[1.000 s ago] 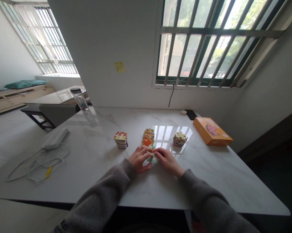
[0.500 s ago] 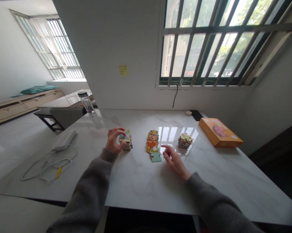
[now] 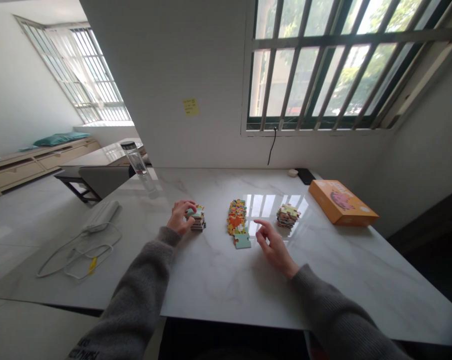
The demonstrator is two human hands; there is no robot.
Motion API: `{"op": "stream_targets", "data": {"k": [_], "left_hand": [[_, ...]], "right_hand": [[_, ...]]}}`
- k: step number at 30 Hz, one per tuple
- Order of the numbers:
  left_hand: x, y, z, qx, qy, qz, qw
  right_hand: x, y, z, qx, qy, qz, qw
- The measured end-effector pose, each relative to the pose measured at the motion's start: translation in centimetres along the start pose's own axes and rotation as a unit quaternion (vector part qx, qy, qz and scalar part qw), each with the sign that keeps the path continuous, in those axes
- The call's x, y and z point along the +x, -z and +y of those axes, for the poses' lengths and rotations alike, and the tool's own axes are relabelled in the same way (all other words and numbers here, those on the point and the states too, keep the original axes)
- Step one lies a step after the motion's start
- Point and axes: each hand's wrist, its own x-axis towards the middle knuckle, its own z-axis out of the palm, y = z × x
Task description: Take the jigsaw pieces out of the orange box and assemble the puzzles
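My left hand (image 3: 180,217) is at the left stack of jigsaw pieces (image 3: 198,222), its thumb and index finger curved around a light green puzzle piece (image 3: 190,212) at the top. The fingertips partly hide that piece. In the middle lies an overlapping row of colourful jigsaw pieces (image 3: 236,220), with a pale green piece (image 3: 243,241) at its near end. Just right of the row, my right hand (image 3: 274,248) hovers with the index finger stretched out and the others loosely bent, holding nothing. Another stack of pieces (image 3: 287,216) stands beyond it.
An orange puzzle box (image 3: 342,202) lies at the right of the marble-look table (image 3: 218,290). Behind it are a dark phone-like slab (image 3: 306,176) and a small white object (image 3: 293,173). A white charger with cable (image 3: 101,217) and a glass bottle (image 3: 134,159) are on the left.
My right hand has drawn slightly right, away from the row. My left hand stays at the left stack, its fingers shifting a little on the top piece. The view has tilted slightly.
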Motion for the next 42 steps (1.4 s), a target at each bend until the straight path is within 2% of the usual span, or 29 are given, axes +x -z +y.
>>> {"op": "stream_targets", "data": {"k": [3,8,16,19,22,25,27,30,34,38,42], "left_hand": [[0.1,-0.3,0.7,0.005,-0.012,0.031,0.999],[0.6,-1.2,2.0,0.085,-0.027,0.032,0.996],[1.1,-2.1,0.6,0.055,-0.048,0.041,0.997],[1.1,-1.8,0.7,0.057,-0.042,0.068,0.995],[0.8,-1.3,2.0,0.092,-0.06,0.134,0.985],[0.2,-1.7,4.9,0.096,-0.119,0.186,0.97],[-0.5,-3.1,7.2,0.058,-0.167,0.151,0.973],[-1.5,-6.0,10.0,0.011,-0.196,0.03,0.98],[-2.5,-8.6,10.8,0.014,-0.19,-0.087,0.978],[-2.7,-8.8,10.2,0.008,-0.232,-0.12,0.965],[-2.6,-8.5,10.4,0.002,-0.259,-0.091,0.961]], "right_hand": [[0.0,0.1,0.1,0.002,-0.002,-0.001,1.0],[-0.1,0.1,0.1,0.011,-0.003,-0.001,1.0],[-0.1,0.0,0.1,0.01,0.004,-0.005,1.0],[-0.1,-0.2,0.3,-0.011,-0.001,-0.029,1.0],[0.0,-0.6,0.6,-0.066,0.006,-0.062,0.996],[0.1,-0.9,1.0,-0.171,0.032,-0.09,0.981],[0.0,-1.0,1.3,-0.241,0.031,-0.101,0.965],[0.0,-1.1,1.8,-0.29,0.019,-0.098,0.952],[0.1,-1.1,2.2,-0.237,0.01,-0.074,0.969],[0.4,-1.0,2.1,-0.063,-0.067,-0.053,0.994],[0.7,-1.0,2.1,0.074,-0.116,-0.036,0.99]]}}
